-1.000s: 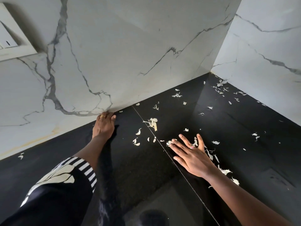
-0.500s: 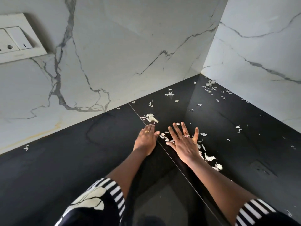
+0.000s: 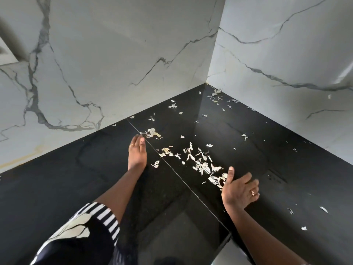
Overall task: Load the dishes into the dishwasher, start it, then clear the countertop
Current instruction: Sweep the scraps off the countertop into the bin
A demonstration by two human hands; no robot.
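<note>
- Left hand [image 3: 137, 152]: flat on the black countertop [image 3: 57, 188], fingers straight and together, gripping nothing. Gold ring [image 3: 131, 145] on one finger.
- Left fingertips sit right at the countertop seam [image 3: 181, 178], just short of a small clump of scraps [image 3: 152, 132].
- Right hand [image 3: 239, 190]: stands on edge on the counter, thumb up, fingers loosely curved like a scoop, nothing grasped. Fingers are motion-blurred. It wears a second ring [image 3: 252, 192].
- Peel scraps [image 3: 200, 165]: pale, papery bits, with the main pile between the two hands, right of the seam. The near end of the pile touches the right thumb.
- More scraps run back along the counter into the wall corner [image 3: 216, 92]. A few stray flakes [image 3: 323, 209] lie well to the right of the right hand.
- Countertop is glossy and reflects the walls and arms.
- Walls [image 3: 114, 54]: white marble-look panels with grey veins, meeting at the corner.
- Pale plate edge [image 3: 5, 54] on the left wall is cut by the frame, so I can't tell what it is.
- Left sleeve [image 3: 103, 217]: black with a black-and-white striped cuff and a pale print.
</note>
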